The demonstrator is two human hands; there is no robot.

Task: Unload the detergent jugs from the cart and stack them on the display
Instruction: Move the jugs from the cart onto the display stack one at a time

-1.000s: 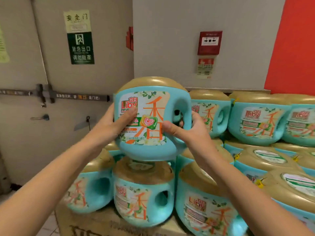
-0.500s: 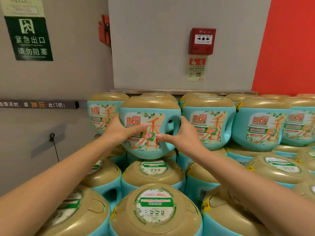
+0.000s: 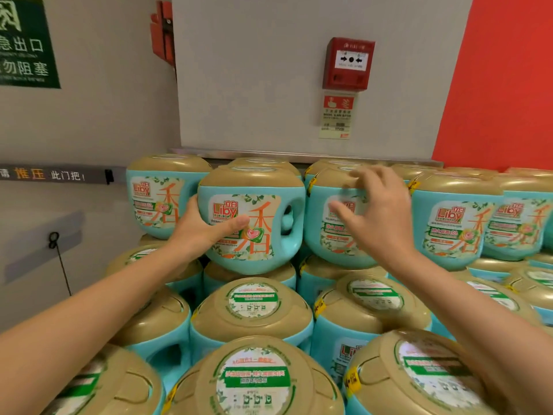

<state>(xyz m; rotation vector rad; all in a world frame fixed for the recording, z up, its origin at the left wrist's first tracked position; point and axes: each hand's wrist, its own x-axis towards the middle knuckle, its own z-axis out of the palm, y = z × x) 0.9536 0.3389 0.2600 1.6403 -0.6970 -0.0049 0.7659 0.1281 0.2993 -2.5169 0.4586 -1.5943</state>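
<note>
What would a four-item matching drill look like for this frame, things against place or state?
Things:
1 left hand
2 right hand
3 red alarm box
4 green sign

Place or state:
A on the grey wall, right of centre
B upper left edge of the view
C grips the front jug by its side
D open, in front of the neighbouring jug

Pairs: 1-C, 2-D, 3-A, 4-B

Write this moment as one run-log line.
step: seating jug on top tier | left hand: holds jug's side | right hand: open, off jug
</note>
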